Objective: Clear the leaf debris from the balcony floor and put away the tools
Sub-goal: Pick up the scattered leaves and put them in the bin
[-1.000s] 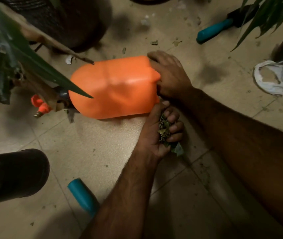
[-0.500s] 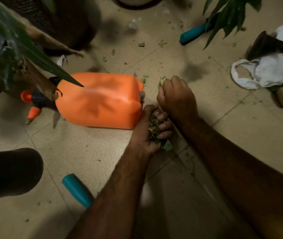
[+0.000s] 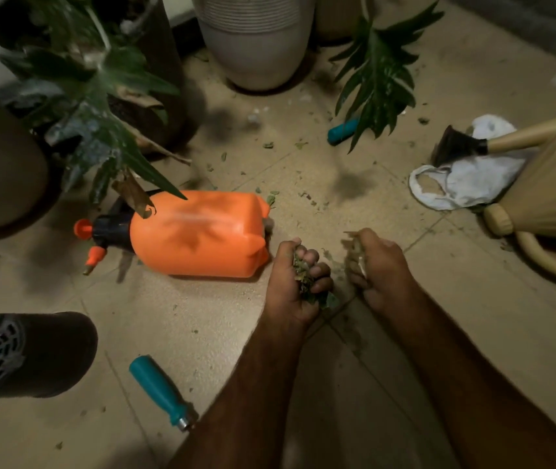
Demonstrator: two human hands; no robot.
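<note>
Head view: the left grip [image 3: 295, 286] is clenched round a clump of leaf debris [image 3: 303, 277], green and brown bits showing between the curled fingers [image 3: 320, 270] and a leaf tip poking out below the fist. The right grip [image 3: 383, 269], just beside it and not touching, is curled round pale scraps [image 3: 357, 253]. These are blurred, so what they are cannot be told. Both fists sit low over the tiled floor [image 3: 202, 316].

More loose leaf bits [image 3: 268, 144] lie scattered on the floor beyond the two grips, towards the pots, too small and too many to count.

Just to the left of the left grip an orange sprayer bottle [image 3: 199, 231] lies on its side. Its base is nearest the fist and its black and orange nozzle points away. Nearer the person than the left grip, a teal-handled tool [image 3: 160, 389] lies on the floor, partly under the left forearm. A second teal handle [image 3: 342, 132] lies well beyond the right grip, half hidden by a hanging plant leaf [image 3: 378, 76]. To the right of the right grip are one white cloth [image 3: 462, 184] and one dark-headed tool with a pale wooden handle [image 3: 456, 148] resting on it.

Count: two grips, both full; two teal handles; one sprayer; one cloth. One pale ribbed pot [image 3: 253, 38] stands far ahead, and one black cylinder with a mesh end [image 3: 33, 353] lies well to the left.
</note>
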